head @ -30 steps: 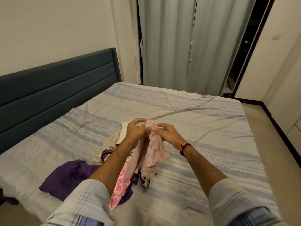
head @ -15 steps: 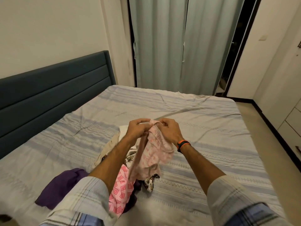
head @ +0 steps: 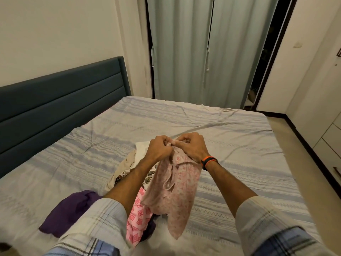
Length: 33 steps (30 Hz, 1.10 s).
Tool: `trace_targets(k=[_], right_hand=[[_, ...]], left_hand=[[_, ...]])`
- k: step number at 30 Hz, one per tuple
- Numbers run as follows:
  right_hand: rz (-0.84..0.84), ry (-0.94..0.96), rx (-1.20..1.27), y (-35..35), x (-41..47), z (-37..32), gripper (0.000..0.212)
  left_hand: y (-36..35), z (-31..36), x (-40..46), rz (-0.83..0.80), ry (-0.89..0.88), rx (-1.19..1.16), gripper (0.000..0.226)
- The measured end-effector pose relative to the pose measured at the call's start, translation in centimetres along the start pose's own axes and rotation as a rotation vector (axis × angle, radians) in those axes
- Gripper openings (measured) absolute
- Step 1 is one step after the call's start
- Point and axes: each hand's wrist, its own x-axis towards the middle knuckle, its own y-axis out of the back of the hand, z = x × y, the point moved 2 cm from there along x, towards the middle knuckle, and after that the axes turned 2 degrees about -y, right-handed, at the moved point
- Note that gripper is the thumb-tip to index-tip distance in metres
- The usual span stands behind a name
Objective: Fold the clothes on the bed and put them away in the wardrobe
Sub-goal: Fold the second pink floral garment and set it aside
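Observation:
A pale pink floral garment (head: 175,191) hangs above the bed (head: 230,137), held up at its top edge. My left hand (head: 159,148) and my right hand (head: 191,146) pinch that edge close together, fingers curled. Beneath them lies a pile of clothes: a purple garment (head: 68,211), a bright pink patterned one (head: 137,218), a cream and dark printed one (head: 122,170) and a white piece (head: 143,146). My forearms hide part of the pile.
A dark teal headboard (head: 60,100) runs along the left. Grey curtains (head: 203,52) hang behind the bed. White wardrobe fronts with drawers (head: 330,141) stand at the right edge, beyond a strip of floor (head: 287,137).
The pink garment has been lifted higher and hangs longer and more opened out. Both hands have drawn closer together at its top edge.

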Motion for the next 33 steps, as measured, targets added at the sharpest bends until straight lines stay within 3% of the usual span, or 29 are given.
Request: trace_targets(k=[6,10,14,19,25,33], right_hand=[[-0.185,-0.014,-0.192,0.7,0.3,1.0,0.022],[-0.246,-0.066,-0.304,0.5,0.3,2.3,0.011],[-0.110,-0.108,-0.318,0.7,0.5,3.0,0.013],[0.013,-0.056,-0.479,2.6,1.1,2.6,0.031],[0.115,-0.111,-0.584,5.2,2.2,3.9,0.025],[0.206,-0.209,-0.556,7.2,3.0,5.5,0.017]], left_hand=[[0.1,-0.3,0.2,0.076,-0.053,-0.010,0.032],[0.2,0.1,0.1,0.102,-0.128,0.012,0.034],[0.9,-0.8,0.1,0.144,-0.178,0.115,0.036],[3.2,-3.1,0.3,0.226,-0.147,0.322,0.038],[6.7,-4.8,0.3,0.332,-0.023,0.363,0.020],[9.0,-4.2,0.9,0.393,0.137,0.387,0.021]])
